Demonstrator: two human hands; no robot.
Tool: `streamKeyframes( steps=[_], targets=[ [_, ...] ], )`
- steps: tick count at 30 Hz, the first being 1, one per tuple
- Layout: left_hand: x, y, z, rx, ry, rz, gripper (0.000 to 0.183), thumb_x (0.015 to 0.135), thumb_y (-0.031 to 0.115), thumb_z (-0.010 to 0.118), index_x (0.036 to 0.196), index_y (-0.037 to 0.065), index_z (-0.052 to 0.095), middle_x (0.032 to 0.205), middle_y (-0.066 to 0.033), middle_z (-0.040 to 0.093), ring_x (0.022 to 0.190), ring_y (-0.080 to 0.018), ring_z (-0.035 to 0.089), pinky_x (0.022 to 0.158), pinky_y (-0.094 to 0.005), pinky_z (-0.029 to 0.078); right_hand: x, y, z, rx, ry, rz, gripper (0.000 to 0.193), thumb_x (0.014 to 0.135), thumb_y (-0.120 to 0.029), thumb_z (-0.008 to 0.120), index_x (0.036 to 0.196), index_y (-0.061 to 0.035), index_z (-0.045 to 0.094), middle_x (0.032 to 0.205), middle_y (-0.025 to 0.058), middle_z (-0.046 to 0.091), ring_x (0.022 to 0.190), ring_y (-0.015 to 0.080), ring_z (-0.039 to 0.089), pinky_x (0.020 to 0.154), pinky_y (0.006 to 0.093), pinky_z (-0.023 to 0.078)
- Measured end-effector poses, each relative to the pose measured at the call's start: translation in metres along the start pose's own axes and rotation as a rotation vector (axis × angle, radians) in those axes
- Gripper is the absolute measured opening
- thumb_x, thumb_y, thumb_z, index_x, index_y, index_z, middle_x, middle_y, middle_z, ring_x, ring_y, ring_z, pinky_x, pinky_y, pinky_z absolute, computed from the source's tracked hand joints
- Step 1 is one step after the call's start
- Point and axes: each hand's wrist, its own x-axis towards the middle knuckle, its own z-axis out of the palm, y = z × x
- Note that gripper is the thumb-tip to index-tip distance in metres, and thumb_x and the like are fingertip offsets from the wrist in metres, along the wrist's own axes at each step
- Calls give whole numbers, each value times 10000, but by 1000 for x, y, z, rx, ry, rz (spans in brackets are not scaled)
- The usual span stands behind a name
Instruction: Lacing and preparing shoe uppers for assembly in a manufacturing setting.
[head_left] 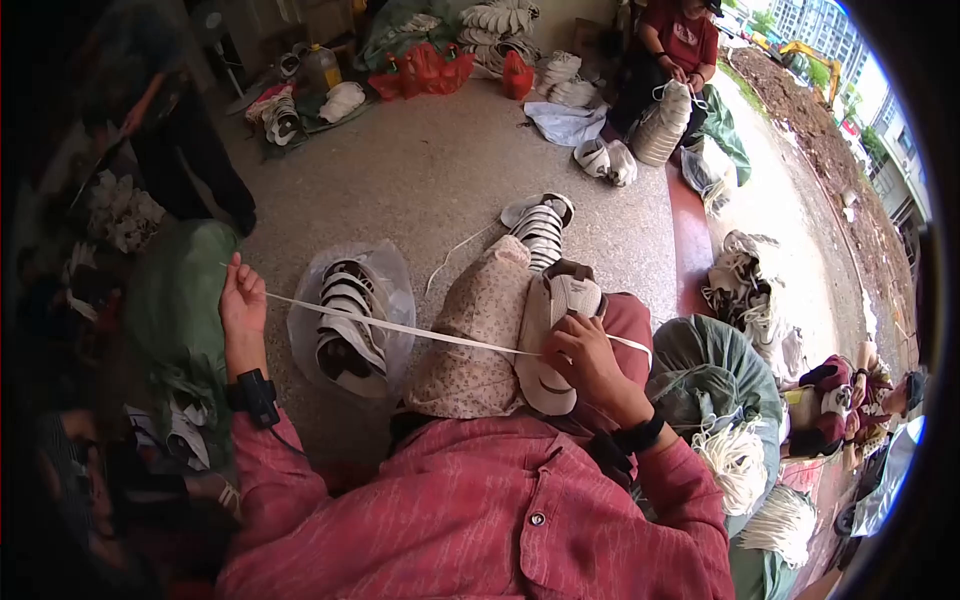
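Observation:
A long white shoelace (400,328) stretches taut across my lap. Raised at the left, my left hand (243,300) pinches its far end between closed fingertips. On my right thigh lies a white shoe upper (534,322), and my right hand (585,355) grips it with curled fingers where the lace comes out. Some of the upper is hidden beneath that hand. Another stretch of white lace shows right of the hand, over the dark red trouser leg. A flower-patterned cloth (470,325) covers my other leg.
A stack of black-and-white shoe uppers (350,315) sits on clear plastic to the left; another stack (541,235) lies beyond my knees. Green sacks (715,365) flank me, with bundled white laces (735,465) at the right. A co-worker (680,50) sits at the back right.

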Motion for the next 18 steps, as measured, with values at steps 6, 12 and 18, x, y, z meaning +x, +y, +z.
streamKeyframes(
  steps=[6,12,18],
  targets=[
    [16,-15,77,391,203,-22,243,1000,246,475,1024,36,595,637,56,388,482,-26,302,396,-189,211,6,-10,-11,101,50,-63,126,755,-149,712,851,-100,646,869,72,572,844,255,545,775,373,397],
    [-5,-163,163,1187,-503,-44,233,942,232,534,829,68,655,814,11,599,771,-117,539,712,-283,429,5,-6,-5,509,187,278,129,797,-18,651,926,-16,644,871,122,594,821,312,603,708,369,481],
    [-41,-249,191,1476,-1064,358,157,860,216,568,783,93,627,810,-39,545,872,-217,523,897,-367,337,23,12,-4,335,93,337,83,788,-84,641,848,-38,677,879,148,594,808,322,616,715,377,494]
  ],
)
